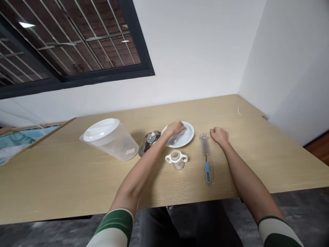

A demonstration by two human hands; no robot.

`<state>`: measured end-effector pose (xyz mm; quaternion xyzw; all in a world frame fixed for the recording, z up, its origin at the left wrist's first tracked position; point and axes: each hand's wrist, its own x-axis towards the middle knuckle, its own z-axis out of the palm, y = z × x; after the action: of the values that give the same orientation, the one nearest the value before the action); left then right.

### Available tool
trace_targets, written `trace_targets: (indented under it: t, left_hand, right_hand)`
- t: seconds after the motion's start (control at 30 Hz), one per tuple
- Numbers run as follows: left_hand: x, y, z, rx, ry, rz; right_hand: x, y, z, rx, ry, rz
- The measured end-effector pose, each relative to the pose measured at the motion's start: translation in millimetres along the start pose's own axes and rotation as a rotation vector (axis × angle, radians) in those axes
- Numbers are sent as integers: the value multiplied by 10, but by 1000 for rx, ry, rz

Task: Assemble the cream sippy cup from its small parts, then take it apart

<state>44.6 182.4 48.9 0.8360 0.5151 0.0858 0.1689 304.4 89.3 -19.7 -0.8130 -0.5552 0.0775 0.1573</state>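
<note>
**Q:** Where do we start?

**A:** At the white plate (189,134), which lies flat on the pale wood-grain table (272,164). We see a small spoon (176,139) on it. The left hand (175,129) sits over the plate's near side with its fingers curled downward. We cannot tell from this angle whether it grips the plate or the spoon.

**Q:** And the right hand?

**A:** We note the right hand (219,136) well apart from the left, resting on the tabletop in a loose fist with nothing visible in it. A bottle brush (205,154) with a blue handle lies just beside that hand, between the two hands.

**Q:** What else is close by?

**A:** We record a small cup (176,160) with two white handles, standing upright in front of the plate, near the left forearm. Beyond that forearm, a steel bowl (148,142) sits partly hidden, touching the side of a large clear plastic pitcher (114,142), which lies tilted over with a white lid (100,129) on it.

**Q:** Anything farther out?

**A:** We see a white wall (195,51) behind the table, and a dark-framed window (77,37) with metal bars above it.
</note>
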Motion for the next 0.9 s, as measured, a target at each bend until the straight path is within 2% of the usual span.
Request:
trace_targets:
  t: [0.1, 0.2, 0.3, 0.4, 0.47, 0.57, 0.67, 0.8, 0.9]
  left_hand:
    - [83, -32, 51, -13, 2, -27]
    - [56, -88, 18, -74, 18, -18]
    - [-79, -185, -84, -171, 66, 1]
    - [-313, -295, -183, -306, 165, 23]
    - [-507, -340, -213, -410, 218, 37]
    - [-797, -340, -184, -560, 288, 70]
    - [-1006, -305, -85, -688, 421, 122]
    - [-1092, -303, 92, -885, 627, 226]
    - [-1080, -319, 203, -973, 727, 292]
  right_hand:
    - [-4, -16, -28, 39, 50, 9]
    - [-44, -86, -107, 117, 165, -31]
    - [-139, -231, -172, 251, 242, -289]
    - [-253, -401, -158, 298, 218, -585]
    - [-313, -486, -117, 283, 211, -670]
    - [-363, -536, -58, 247, 255, -687]
    - [-370, -528, -41, 204, 287, -662]
    - [-370, -525, -63, 154, 318, -611]
    - [-394, -535, -98, 146, 364, -598]
